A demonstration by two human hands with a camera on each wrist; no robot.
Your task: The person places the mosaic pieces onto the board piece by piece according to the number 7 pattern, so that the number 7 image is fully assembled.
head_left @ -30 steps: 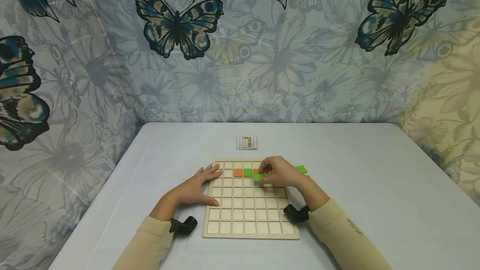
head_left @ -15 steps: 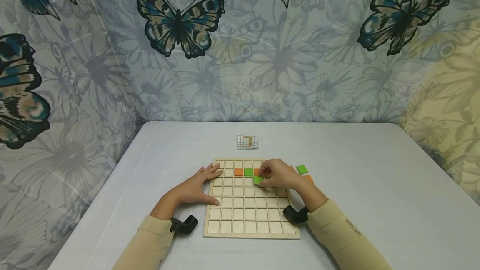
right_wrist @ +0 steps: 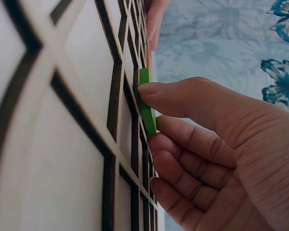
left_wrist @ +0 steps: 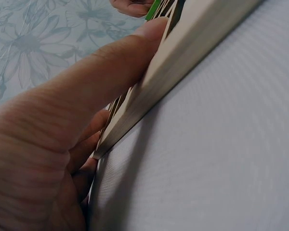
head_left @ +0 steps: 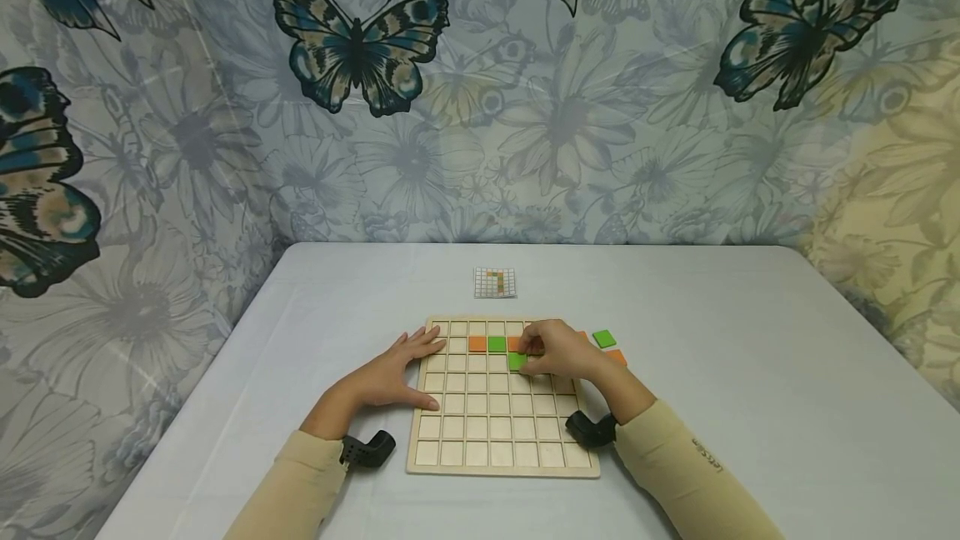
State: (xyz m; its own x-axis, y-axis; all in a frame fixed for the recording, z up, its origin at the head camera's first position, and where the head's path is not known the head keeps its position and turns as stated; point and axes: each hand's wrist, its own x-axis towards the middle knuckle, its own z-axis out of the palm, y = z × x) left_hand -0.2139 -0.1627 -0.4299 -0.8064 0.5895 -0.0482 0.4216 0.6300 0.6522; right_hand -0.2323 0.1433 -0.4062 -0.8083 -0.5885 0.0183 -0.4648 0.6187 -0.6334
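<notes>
A light wooden grid board point(head_left: 487, 428) lies on the white table. My left hand point(head_left: 385, 375) rests on its left edge with the fingers spread; in the left wrist view, the thumb point(left_wrist: 120, 55) lies over the rim. Near the board's upper middle, my right hand point(head_left: 561, 348) pinches a green square tile point(head_left: 517, 362). Seen from the right wrist, this green tile point(right_wrist: 147, 113) sits slightly tilted against the grid, between thumb and fingers. Just above it is a row of an orange tile point(head_left: 477, 344), a green tile point(head_left: 497, 344) and a second orange tile point(head_left: 513, 343), partly hidden by the fingers.
Right of the board lie a loose green tile point(head_left: 603, 339) and an orange tile point(head_left: 617, 357), partly behind my right wrist. A small card with a printed coloured grid point(head_left: 495, 282) lies beyond the board. A butterfly-patterned cloth point(head_left: 480, 107) hangs behind the table point(head_left: 712, 315).
The pinched green tile has settled lower onto the cell beneath the second orange tile, my right hand shifting slightly down. Loose orange tiles at the right have come into view. My left hand stays put.
</notes>
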